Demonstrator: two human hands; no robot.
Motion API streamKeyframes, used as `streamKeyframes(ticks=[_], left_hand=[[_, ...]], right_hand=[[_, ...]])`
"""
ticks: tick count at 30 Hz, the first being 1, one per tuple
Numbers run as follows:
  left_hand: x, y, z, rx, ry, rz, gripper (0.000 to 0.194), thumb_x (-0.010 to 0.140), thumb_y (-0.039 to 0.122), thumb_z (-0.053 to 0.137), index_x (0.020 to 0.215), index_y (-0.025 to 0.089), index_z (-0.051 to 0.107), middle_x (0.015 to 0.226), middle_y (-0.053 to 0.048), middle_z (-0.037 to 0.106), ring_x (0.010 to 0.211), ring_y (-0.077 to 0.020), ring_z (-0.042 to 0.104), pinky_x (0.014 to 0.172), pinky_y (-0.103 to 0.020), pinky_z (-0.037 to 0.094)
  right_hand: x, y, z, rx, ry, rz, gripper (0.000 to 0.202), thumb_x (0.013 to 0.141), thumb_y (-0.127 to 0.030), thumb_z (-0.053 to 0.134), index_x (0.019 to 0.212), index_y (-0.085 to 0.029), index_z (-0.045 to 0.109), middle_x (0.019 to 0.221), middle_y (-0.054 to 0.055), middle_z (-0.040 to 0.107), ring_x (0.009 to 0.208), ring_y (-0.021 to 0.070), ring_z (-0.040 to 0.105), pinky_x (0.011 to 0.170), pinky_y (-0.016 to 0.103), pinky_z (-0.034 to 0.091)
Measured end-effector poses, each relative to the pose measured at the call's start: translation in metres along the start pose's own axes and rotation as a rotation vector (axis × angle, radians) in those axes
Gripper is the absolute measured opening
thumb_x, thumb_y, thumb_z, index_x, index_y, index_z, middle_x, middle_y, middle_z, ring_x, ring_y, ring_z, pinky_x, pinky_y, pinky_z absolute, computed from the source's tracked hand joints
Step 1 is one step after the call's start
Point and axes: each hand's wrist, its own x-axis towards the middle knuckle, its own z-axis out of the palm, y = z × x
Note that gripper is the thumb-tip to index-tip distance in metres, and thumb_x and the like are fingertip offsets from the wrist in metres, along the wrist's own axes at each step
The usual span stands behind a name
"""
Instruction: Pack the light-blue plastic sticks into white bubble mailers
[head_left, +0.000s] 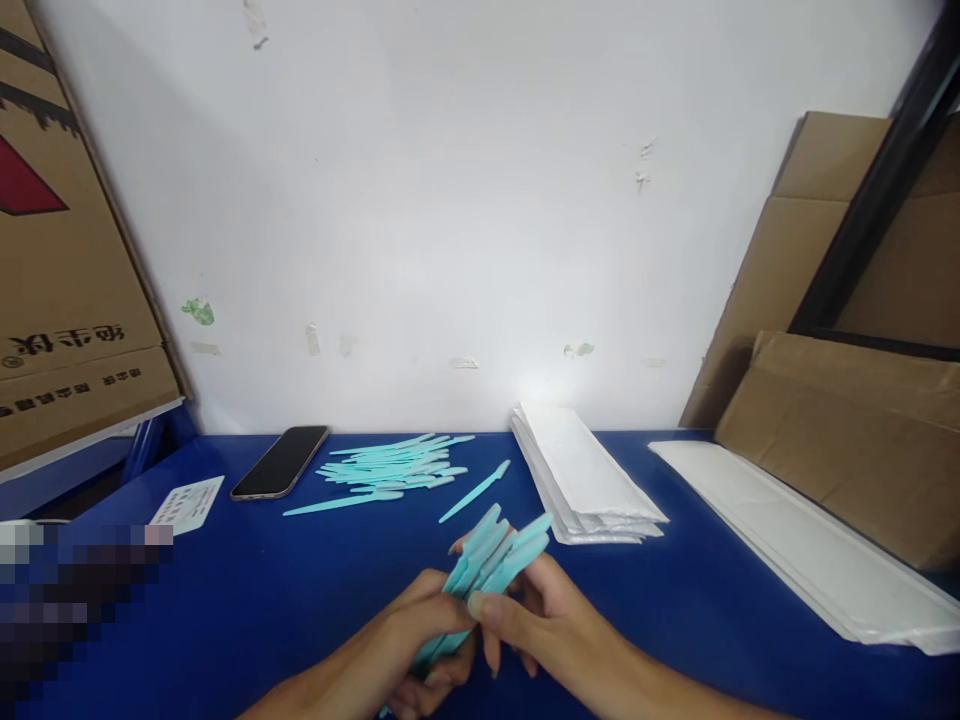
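Observation:
Held low in front of me is a bunch of teal eyebrow razors [491, 560], their wider capped ends pointing up and to the right. My left hand [431, 635] is closed around the lower handles. From the other side my right hand [536, 610] grips the bunch, thumb pressed on the front and fingers partly hidden behind it. Beyond my hands, a loose pile of the same razors [397, 465] lies on the blue table [300, 610]. A single razor [474, 492] rests apart, between that pile and my hands.
A stack of white padded envelopes [585, 470] lies right of centre, and more white envelopes [795, 540] are at the right. A phone [281, 462] and a printed card [189, 503] sit at the left. Cardboard boxes [75, 250] flank the table; a white wall [450, 200] stands behind.

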Motion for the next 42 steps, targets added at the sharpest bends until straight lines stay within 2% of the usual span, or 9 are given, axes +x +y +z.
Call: streamKeyframes(ticks=[6, 12, 15, 17, 21, 23, 25, 30, 42], left_hand=[[-0.004, 0.006, 0.003, 0.02, -0.071, -0.025, 0.011, 0.079, 0.026, 0.052, 0.087, 0.019, 0.056, 0.061, 0.007, 0.041, 0.049, -0.0074, 0.03, 0.048, -0.021, 0.021], [-0.001, 0.008, 0.001, -0.041, -0.114, 0.079, 0.025, 0.07, 0.025, 0.053, 0.09, 0.015, 0.065, 0.067, 0.002, 0.054, 0.049, -0.0089, 0.042, 0.047, -0.021, 0.031], [-0.001, 0.011, -0.004, 0.02, -0.156, 0.243, 0.036, 0.078, 0.028, 0.045, 0.096, 0.012, 0.07, 0.086, -0.008, 0.066, 0.074, -0.0191, 0.061, 0.067, -0.03, 0.049], [-0.001, 0.013, -0.012, 0.254, 0.02, 0.361, 0.039, 0.09, 0.028, 0.036, 0.101, 0.015, 0.071, 0.099, -0.009, 0.068, 0.094, -0.0238, 0.061, 0.085, -0.036, 0.05], [0.003, 0.014, -0.046, 1.137, 0.633, 0.561, 0.035, 0.097, 0.026, 0.036, 0.111, 0.017, 0.067, 0.109, -0.012, 0.064, 0.105, -0.0288, 0.054, 0.1, -0.048, 0.04], [0.005, 0.014, -0.067, 1.452, 0.805, 0.483, 0.035, 0.095, 0.017, 0.035, 0.112, 0.013, 0.065, 0.108, -0.016, 0.062, 0.105, -0.0317, 0.052, 0.095, -0.049, 0.042], [0.006, 0.014, -0.084, 1.639, 0.872, 0.332, 0.034, 0.093, 0.01, 0.036, 0.11, 0.01, 0.066, 0.108, -0.018, 0.06, 0.101, -0.0319, 0.053, 0.087, -0.046, 0.046], [0.009, 0.006, -0.106, 1.773, 0.813, 0.135, 0.033, 0.088, 0.005, 0.042, 0.112, 0.011, 0.064, 0.11, -0.019, 0.057, 0.101, -0.0326, 0.055, 0.081, -0.043, 0.048], [0.013, -0.002, -0.117, 1.683, 0.747, 0.243, 0.032, 0.092, 0.009, 0.035, 0.113, 0.018, 0.058, 0.11, -0.014, 0.056, 0.1, -0.027, 0.057, 0.074, -0.036, 0.049]], right_hand=[[0.004, -0.002, 0.006, 0.16, -0.088, -0.103, 0.045, 0.089, -0.061, 0.06, 0.107, -0.019, 0.059, 0.073, -0.002, 0.058, 0.06, 0.0085, 0.056, 0.046, 0.018, 0.029], [0.004, 0.0, 0.003, 0.055, -0.056, -0.133, 0.043, 0.098, -0.06, 0.045, 0.098, -0.018, 0.054, 0.068, -0.003, 0.055, 0.051, 0.0069, 0.047, 0.045, 0.017, 0.034], [0.005, 0.002, 0.002, 0.027, 0.061, -0.145, 0.043, 0.1, -0.059, 0.039, 0.091, -0.019, 0.051, 0.059, -0.006, 0.048, 0.048, 0.0074, 0.043, 0.047, 0.018, 0.037], [0.006, 0.004, 0.001, 0.025, 0.132, -0.134, 0.044, 0.1, -0.06, 0.039, 0.088, -0.019, 0.05, 0.055, -0.007, 0.045, 0.049, 0.0084, 0.044, 0.049, 0.019, 0.04], [0.006, 0.007, 0.0, 0.022, 0.185, -0.054, 0.047, 0.097, -0.064, 0.041, 0.095, -0.018, 0.051, 0.05, -0.009, 0.043, 0.046, 0.0092, 0.044, 0.049, 0.02, 0.04], [0.006, 0.006, 0.0, 0.025, 0.178, -0.025, 0.049, 0.096, -0.066, 0.042, 0.097, -0.018, 0.052, 0.05, -0.009, 0.043, 0.047, 0.0091, 0.043, 0.049, 0.019, 0.04], [0.005, 0.005, 0.0, 0.027, 0.171, -0.021, 0.05, 0.095, -0.067, 0.043, 0.096, -0.018, 0.052, 0.054, -0.008, 0.043, 0.048, 0.0088, 0.043, 0.049, 0.019, 0.04], [0.004, 0.004, -0.002, 0.03, 0.17, -0.001, 0.051, 0.093, -0.068, 0.045, 0.096, -0.018, 0.053, 0.063, -0.007, 0.044, 0.052, 0.0087, 0.045, 0.05, 0.02, 0.04], [0.003, 0.004, -0.002, 0.038, 0.159, 0.035, 0.05, 0.092, -0.067, 0.049, 0.097, -0.018, 0.055, 0.067, -0.006, 0.046, 0.055, 0.0081, 0.046, 0.053, 0.021, 0.04]])
